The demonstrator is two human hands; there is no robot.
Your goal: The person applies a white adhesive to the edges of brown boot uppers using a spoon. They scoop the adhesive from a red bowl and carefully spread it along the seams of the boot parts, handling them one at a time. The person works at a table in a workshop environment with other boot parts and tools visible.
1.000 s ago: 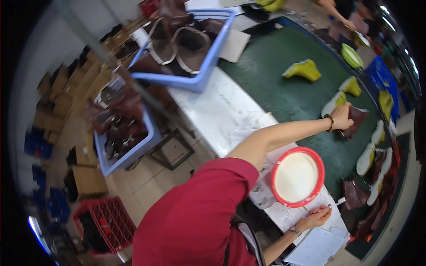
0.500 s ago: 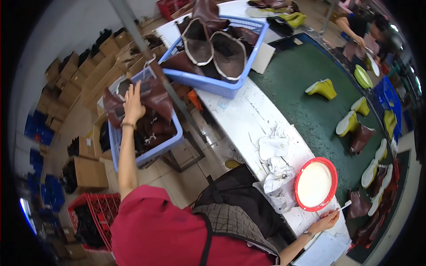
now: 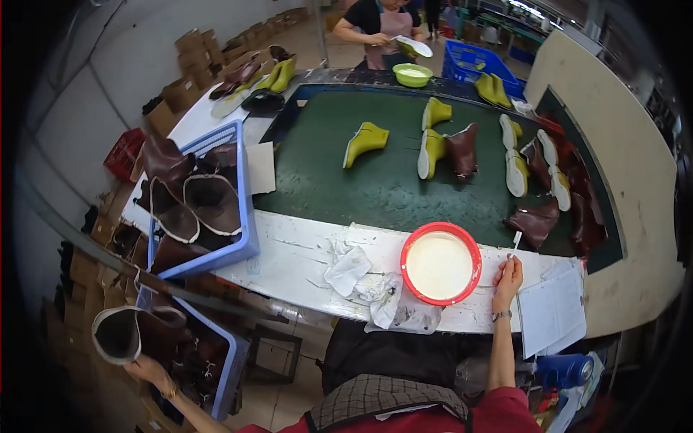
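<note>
My left hand (image 3: 148, 369) is closed on the edge of a brown leather boot upper (image 3: 117, 335) with a pale-rimmed opening. It holds the upper at the side of a lower blue basket (image 3: 232, 361) with more brown uppers in it. My right hand (image 3: 507, 280) grips a small brush (image 3: 516, 241) with a white head, pointing up. That hand is over the white table (image 3: 303, 260), just right of a red bowl (image 3: 476, 263) filled with white paste. Beyond the brush, a brown boot upper (image 3: 534, 221) lies on the green belt (image 3: 310, 166).
Another blue basket (image 3: 249, 209) of brown uppers stands on the table's left. Yellow-green boot shapes (image 3: 367, 142) and white-edged soles (image 3: 516, 173) lie across the belt. Crumpled tissue (image 3: 348, 270) and a paper pad (image 3: 552, 310) flank the bowl. A co-worker (image 3: 382, 36) handles a sole beyond.
The view has swung to the right. My left hand, earlier spread over the uppers in the lower basket, now grips one upper at its side. My right hand still holds the brush beside the bowl.
</note>
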